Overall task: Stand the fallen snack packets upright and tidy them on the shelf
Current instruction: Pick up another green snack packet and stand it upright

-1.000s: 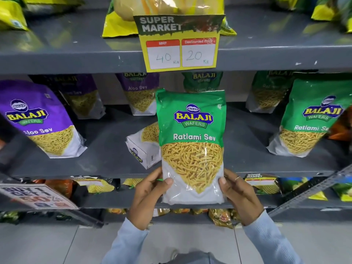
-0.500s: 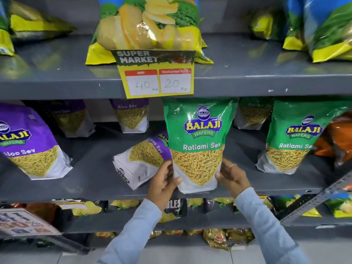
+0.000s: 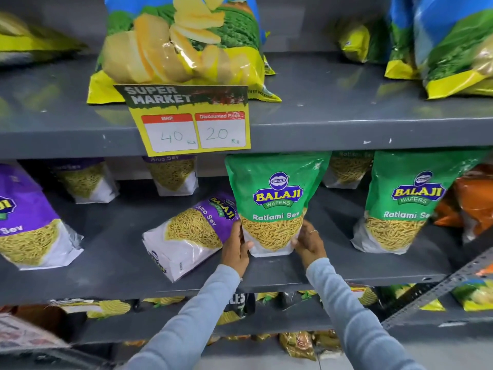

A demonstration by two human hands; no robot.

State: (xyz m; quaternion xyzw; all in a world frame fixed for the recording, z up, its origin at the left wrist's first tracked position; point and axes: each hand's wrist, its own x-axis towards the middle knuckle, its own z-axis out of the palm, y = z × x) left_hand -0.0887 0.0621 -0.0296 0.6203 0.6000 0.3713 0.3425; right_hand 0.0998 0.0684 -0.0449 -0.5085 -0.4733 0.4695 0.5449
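A green Ratlami Sev packet (image 3: 276, 198) stands upright on the middle grey shelf (image 3: 333, 273). My left hand (image 3: 236, 248) grips its lower left corner and my right hand (image 3: 309, 243) grips its lower right corner. Just left of it a purple Aloo Sev packet (image 3: 192, 233) lies tipped on its side, top pointing right, touching my left hand. Another green Ratlami Sev packet (image 3: 402, 201) stands upright to the right. A purple Aloo Sev packet (image 3: 29, 225) leans at the far left.
More purple and green packets stand along the shelf's back. A yellow price card (image 3: 192, 121) hangs from the upper shelf edge under a chips bag (image 3: 184, 46). Orange packets (image 3: 472, 201) sit at the far right. A slanted metal rail (image 3: 437, 289) crosses lower right.
Both hands carried the green packet from in front of the shelf edge up and onto the middle shelf, where it now stands. The view has moved closer.
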